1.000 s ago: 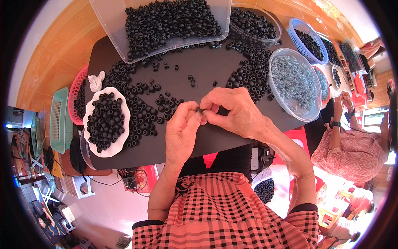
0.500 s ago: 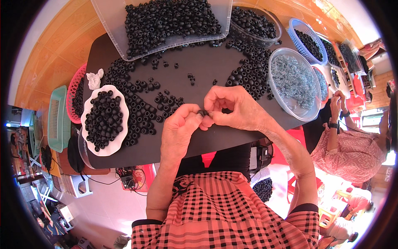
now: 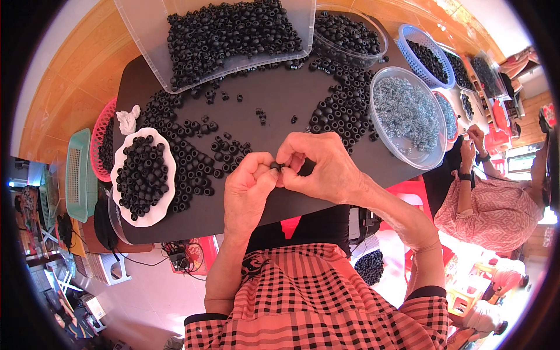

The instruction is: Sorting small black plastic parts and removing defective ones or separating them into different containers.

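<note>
Between my two hands, over the near middle of the dark table, is a small round black plastic part (image 3: 276,166). My left hand (image 3: 249,185) pinches it between thumb and forefinger. My right hand (image 3: 321,166) meets it from the other side, thumb and fingertips closed at the part; whether they grip a second piece is hidden. Loose black ring-like parts (image 3: 195,160) lie left of my hands, and more black parts (image 3: 344,108) are spread to the right. A white scalloped plate (image 3: 167,201) on the left carries a heap of similar black parts.
A clear bin (image 3: 137,44) and a clear round tub (image 3: 379,49) of black parts stand at the back. On the right is a round bowl (image 3: 402,160) of clear bluish pieces, beyond it a blue basket (image 3: 405,46). Another person (image 3: 487,204) sits at far right.
My hands have shifted slightly left, still pinched together. The black part now shows more roundly at my left fingertips. The whole view has turned slightly.
</note>
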The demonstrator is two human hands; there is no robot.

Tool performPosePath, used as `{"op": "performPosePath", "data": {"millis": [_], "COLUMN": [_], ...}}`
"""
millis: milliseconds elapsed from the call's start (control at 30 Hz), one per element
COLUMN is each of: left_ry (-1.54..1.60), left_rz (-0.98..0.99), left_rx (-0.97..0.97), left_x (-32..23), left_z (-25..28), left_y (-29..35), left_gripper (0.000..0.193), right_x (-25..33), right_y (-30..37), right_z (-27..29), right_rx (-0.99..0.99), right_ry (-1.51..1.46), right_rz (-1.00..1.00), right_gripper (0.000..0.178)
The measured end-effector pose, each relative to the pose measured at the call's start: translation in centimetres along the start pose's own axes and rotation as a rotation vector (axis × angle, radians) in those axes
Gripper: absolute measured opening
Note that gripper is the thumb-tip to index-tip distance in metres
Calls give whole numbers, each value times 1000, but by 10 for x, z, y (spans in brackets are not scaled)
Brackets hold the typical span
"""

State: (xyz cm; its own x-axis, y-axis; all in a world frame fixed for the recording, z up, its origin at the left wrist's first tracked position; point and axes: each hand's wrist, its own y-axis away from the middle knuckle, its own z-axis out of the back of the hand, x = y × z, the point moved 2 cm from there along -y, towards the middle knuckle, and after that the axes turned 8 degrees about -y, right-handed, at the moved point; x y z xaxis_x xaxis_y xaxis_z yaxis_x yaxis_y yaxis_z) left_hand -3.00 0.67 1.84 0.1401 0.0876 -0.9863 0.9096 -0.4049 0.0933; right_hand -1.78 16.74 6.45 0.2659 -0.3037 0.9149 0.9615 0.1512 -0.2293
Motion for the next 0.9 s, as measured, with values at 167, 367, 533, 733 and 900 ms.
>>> {"op": "performPosePath", "data": {"millis": [167, 367, 533, 733, 900], "left_ry": [-46, -86, 69, 85, 42], "left_rz": [36, 80, 134, 100, 106], "left_rx": [18, 123, 120, 88, 80], "left_x": [0, -4, 2, 1, -2], "left_z": [-2, -7, -6, 1, 1], "left_y": [2, 8, 10, 7, 10], "left_gripper": [11, 11, 12, 15, 18], "right_x": [-5, -1, 1, -3, -6], "right_y": [3, 7, 8, 8, 12], "right_z": [6, 12, 14, 4, 1], "right_rx": [82, 212, 219, 133, 122], "right_ry": [-97, -115, -146, -149, -104], "right_rz": [-203, -259, -162, -52, 91], "right_gripper": [16, 19, 17, 16, 20]}}
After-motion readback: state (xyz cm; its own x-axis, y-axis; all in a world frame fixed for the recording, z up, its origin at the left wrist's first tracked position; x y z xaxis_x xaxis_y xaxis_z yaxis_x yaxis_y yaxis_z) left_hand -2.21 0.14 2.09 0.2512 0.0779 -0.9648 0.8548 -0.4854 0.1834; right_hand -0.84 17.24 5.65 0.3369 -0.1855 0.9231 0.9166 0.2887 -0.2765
